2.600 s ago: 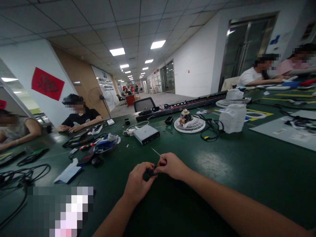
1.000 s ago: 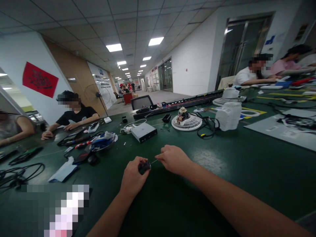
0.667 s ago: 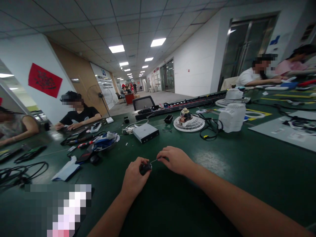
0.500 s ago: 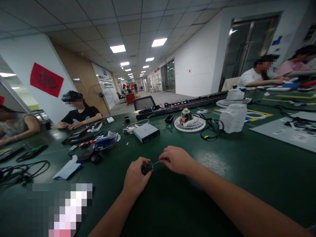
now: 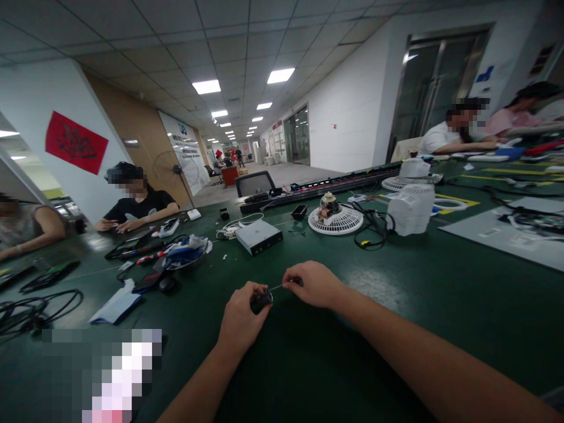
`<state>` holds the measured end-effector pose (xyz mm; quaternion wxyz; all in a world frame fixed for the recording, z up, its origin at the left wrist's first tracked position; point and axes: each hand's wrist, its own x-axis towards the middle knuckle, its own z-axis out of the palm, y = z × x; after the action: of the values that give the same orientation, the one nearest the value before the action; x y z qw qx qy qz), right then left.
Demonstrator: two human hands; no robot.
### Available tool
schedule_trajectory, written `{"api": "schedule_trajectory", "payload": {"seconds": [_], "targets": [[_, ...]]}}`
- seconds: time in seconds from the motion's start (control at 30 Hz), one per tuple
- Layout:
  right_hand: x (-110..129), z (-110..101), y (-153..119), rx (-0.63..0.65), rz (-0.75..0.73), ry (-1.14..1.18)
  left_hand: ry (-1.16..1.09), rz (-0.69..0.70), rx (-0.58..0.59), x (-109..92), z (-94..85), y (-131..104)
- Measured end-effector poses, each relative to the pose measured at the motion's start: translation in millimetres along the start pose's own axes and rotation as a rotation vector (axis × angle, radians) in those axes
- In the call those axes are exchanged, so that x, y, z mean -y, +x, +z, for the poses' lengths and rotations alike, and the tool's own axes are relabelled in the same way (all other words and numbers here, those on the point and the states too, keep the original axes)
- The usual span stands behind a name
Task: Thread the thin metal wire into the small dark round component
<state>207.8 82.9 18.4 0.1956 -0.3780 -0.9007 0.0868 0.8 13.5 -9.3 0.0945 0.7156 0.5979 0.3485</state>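
Observation:
My left hand point(image 5: 242, 314) is closed around a small dark cylinder-like object point(image 5: 263, 298) with a shiny rim at its right end. From the right, a thin metal-shafted tool point(image 5: 276, 287) reaches to that object; whether its tip is inside or only against it I cannot tell. The fingers of my right hand point(image 5: 311, 283) pinch the tool's other end, which they mostly hide. Both hands are just above the green table, close together. Beyond them lies a grey box-shaped drive point(image 5: 259, 236) with a dark front.
A round white fan grille point(image 5: 335, 220) with a motor on it, a white housing point(image 5: 410, 210) and black cables stand farther right. A small black tray point(image 5: 299, 211) sits behind the drive. Cloths, tools and cables point(image 5: 42, 305) cover the left side. Several people sit around the table.
The fingers of my right hand have shifted slightly on the tool, and more of its dark end shows. My left hand stays almost still. The whole view has moved a little.

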Motion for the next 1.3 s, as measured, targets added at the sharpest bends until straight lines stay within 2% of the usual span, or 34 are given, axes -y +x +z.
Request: {"api": "schedule_trajectory", "payload": {"seconds": [0.2,0.3,0.43,0.57,0.7,0.8,0.93,1.0,1.2,1.3], "targets": [[3.9,-2.1,-0.9,0.057,-0.007,0.004,-0.013,-0.022,-0.005,0.3,-1.5,-0.6],[4.8,-3.3,-1.3,0.038,0.045,-0.037,-0.024,-0.017,0.002,0.1,-1.8,-0.5],[3.3,-4.0,-1.5,0.106,0.026,-0.004,-0.011,-0.015,0.003,-1.0,-1.5,-0.5],[2.2,-3.3,-1.6,0.064,0.054,-0.018,-0.001,-0.002,0.001,-0.5,-0.3,-0.2],[2.7,-1.5,-1.8,0.077,0.013,0.021,-0.013,-0.003,0.001,-0.3,-0.6,0.2],[2.8,-0.6,-1.5,0.032,0.059,-0.006,-0.026,-0.009,0.014,-1.2,-1.7,0.1],[3.1,-0.9,-1.5,0.104,0.027,0.068,-0.003,-0.009,0.01,-1.7,-2.4,0.1],[4.1,-1.2,-1.6,0.083,0.04,0.078,-0.01,-0.002,0.021,-1.5,-2.5,0.1],[9.3,-1.2,-1.1,0.054,0.063,0.039,0.006,0.025,-0.011,-1.7,-3.0,0.5],[9.1,-0.2,-0.3,-0.002,0.103,-0.062,0.006,0.017,-0.029,-0.5,-2.7,1.3]]}}
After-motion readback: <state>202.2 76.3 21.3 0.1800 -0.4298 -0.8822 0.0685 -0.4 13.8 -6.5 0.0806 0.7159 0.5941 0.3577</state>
